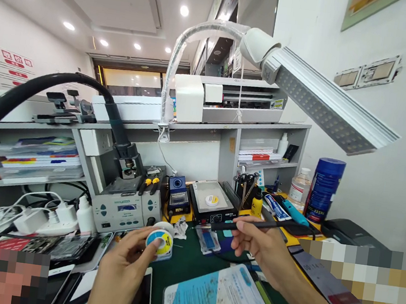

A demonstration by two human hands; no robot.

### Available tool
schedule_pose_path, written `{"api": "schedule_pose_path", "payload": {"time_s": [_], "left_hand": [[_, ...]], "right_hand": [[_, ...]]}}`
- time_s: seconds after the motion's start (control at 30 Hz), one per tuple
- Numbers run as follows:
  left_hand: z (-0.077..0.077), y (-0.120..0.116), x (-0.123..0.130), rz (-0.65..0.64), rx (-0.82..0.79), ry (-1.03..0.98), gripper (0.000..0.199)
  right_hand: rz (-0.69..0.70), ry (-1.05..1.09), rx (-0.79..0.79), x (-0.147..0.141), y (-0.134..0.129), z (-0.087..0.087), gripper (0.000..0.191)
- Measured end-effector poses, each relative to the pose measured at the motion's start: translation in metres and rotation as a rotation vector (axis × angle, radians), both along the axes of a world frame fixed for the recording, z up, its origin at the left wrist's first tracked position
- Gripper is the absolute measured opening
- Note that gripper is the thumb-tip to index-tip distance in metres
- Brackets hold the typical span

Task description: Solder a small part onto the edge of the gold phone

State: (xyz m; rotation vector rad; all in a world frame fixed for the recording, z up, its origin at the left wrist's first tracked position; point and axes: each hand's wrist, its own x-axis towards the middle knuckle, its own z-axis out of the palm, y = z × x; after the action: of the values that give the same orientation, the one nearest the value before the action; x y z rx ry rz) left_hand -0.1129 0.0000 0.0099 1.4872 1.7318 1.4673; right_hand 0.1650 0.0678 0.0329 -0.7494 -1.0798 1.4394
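Note:
My left hand [124,257] is closed round a small spool of solder wire [166,243] with a yellow and blue label, the thumb pressed on its face. A short bit of wire sticks out to the spool's right. In my right hand [263,249] is a black soldering iron [224,225], held like a pen with its tip pointing left toward the spool. The two hands are apart, above a green mat [162,278]. Below them lies a blue and white printed sheet [206,297]. Crumpled white tissue [180,228] sits behind the spool.
A grey rework station [120,213], a small blue soldering station [178,196] and a hot plate [207,192] stand at the back. A bent lamp [329,104] hangs overhead. Bottles [299,187] and a blue can [325,188] stand right; chargers and cables [45,216] crowd the left.

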Motion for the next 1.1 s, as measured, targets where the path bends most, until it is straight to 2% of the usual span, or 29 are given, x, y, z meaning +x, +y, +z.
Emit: {"api": "schedule_pose_path", "payload": {"time_s": [0.1, 0.2, 0.37, 0.53, 0.67, 0.73, 0.8, 0.93, 1.03, 1.1], "left_hand": [[-0.003, 0.005, 0.0, -0.025, -0.136, 0.11, 0.059], [-0.003, 0.011, 0.007, 0.007, -0.232, 0.299, 0.045], [0.002, 0.02, 0.032, 0.082, -0.441, 0.673, 0.029], [0.011, 0.025, 0.053, 0.107, -0.619, 0.926, 0.029], [0.035, 0.014, 0.035, 0.121, -0.678, 1.017, 0.032], [0.047, -0.001, 0.018, 0.156, -0.708, 1.036, 0.035], [0.051, -0.021, 0.006, 0.162, -0.742, 1.036, 0.043], [0.035, -0.053, 0.012, 0.157, -0.802, 1.024, 0.052], [0.022, -0.06, 0.028, 0.175, -0.807, 1.036, 0.056], [0.019, -0.058, 0.034, 0.18, -0.826, 1.015, 0.048]], "right_hand": [[-0.019, 0.022, -0.021, 0.003, 0.005, 0.002, 0.026], [-0.022, 0.046, -0.027, 0.006, 0.007, 0.004, 0.027], [-0.005, 0.08, -0.026, 0.008, 0.009, 0.002, 0.025], [0.011, 0.104, -0.024, 0.009, 0.009, 0.001, 0.023], [0.028, 0.121, -0.039, 0.015, 0.009, 0.007, 0.021], [0.041, 0.128, -0.051, 0.018, 0.008, 0.011, 0.019], [0.059, 0.135, -0.058, 0.02, 0.007, 0.013, 0.019], [0.099, 0.14, -0.06, 0.02, 0.006, 0.013, 0.018], [0.113, 0.131, -0.063, 0.018, 0.006, 0.009, 0.016], [0.117, 0.122, -0.069, 0.017, 0.007, 0.007, 0.015]]}}
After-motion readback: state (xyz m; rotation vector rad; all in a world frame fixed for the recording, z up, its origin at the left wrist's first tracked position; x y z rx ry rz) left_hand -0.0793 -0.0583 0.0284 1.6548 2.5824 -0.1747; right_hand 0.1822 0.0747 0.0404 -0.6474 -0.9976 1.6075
